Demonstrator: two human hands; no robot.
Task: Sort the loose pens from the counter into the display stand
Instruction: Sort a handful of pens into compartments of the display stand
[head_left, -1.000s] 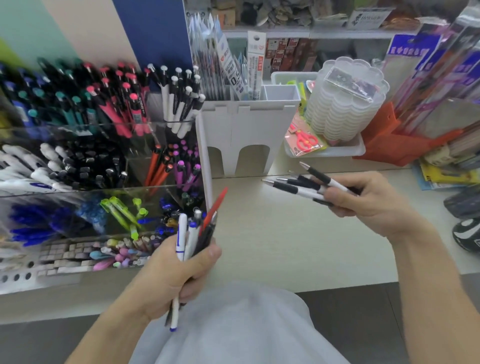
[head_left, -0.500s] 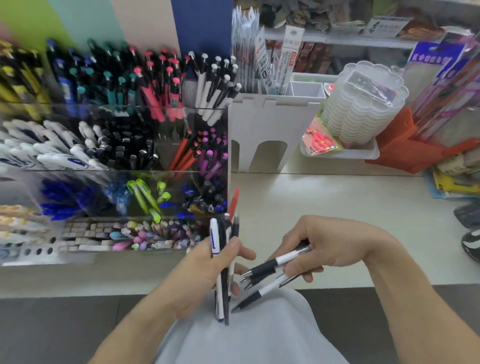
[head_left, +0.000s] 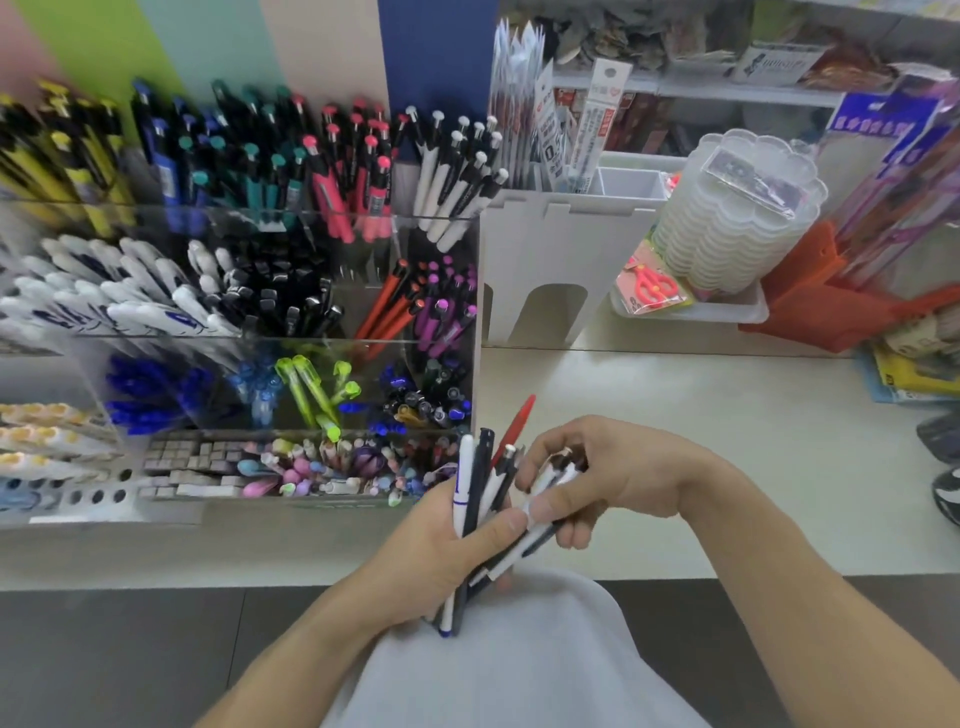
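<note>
Pens (head_left: 475, 499) bunched upright in your left hand (head_left: 441, 551), your right hand (head_left: 608, 478) just beside it, fingers curled round black-and-white pens (head_left: 540, 514), stand (head_left: 270, 332) beyond your left hand.

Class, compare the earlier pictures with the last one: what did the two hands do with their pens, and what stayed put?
The right hand carried its black-and-white pens down from above the counter and across to the left hand, where they now meet the left hand's bundle. Both hands kept their grip; nothing was let go. The display stand and its sorted pens stayed as they were.
</note>
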